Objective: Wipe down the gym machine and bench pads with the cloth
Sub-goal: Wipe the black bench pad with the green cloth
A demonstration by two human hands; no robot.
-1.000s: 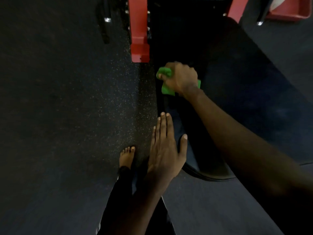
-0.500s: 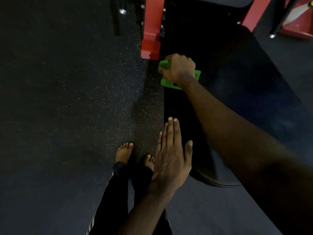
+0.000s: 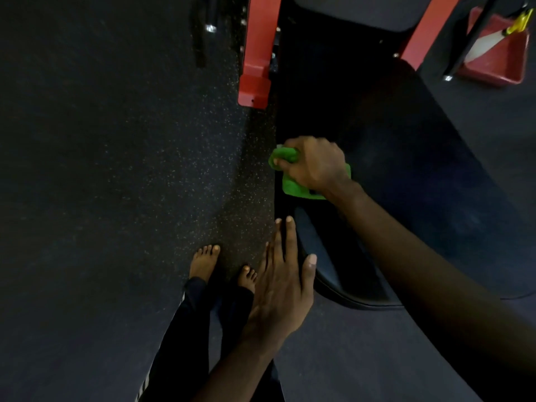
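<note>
A long black bench pad [image 3: 406, 158] runs from the red machine frame toward me. My right hand [image 3: 314, 165] grips a bunched green cloth [image 3: 290, 184] and holds it against the pad's left edge. My left hand [image 3: 281, 288] hovers flat, fingers straight and together, over the pad's near left corner, holding nothing. Whether it touches the pad I cannot tell.
A red steel upright [image 3: 258, 50] stands just beyond the cloth, and a second red post [image 3: 426, 33] at the right. A red tray [image 3: 499, 53] holding a bottle sits far right. My bare feet [image 3: 204, 262] stand on speckled black rubber flooring [image 3: 116, 169] left of the bench.
My right hand has slid the cloth along the pad's left edge toward me, away from the red upright. The left hand stays flat by the near corner.
</note>
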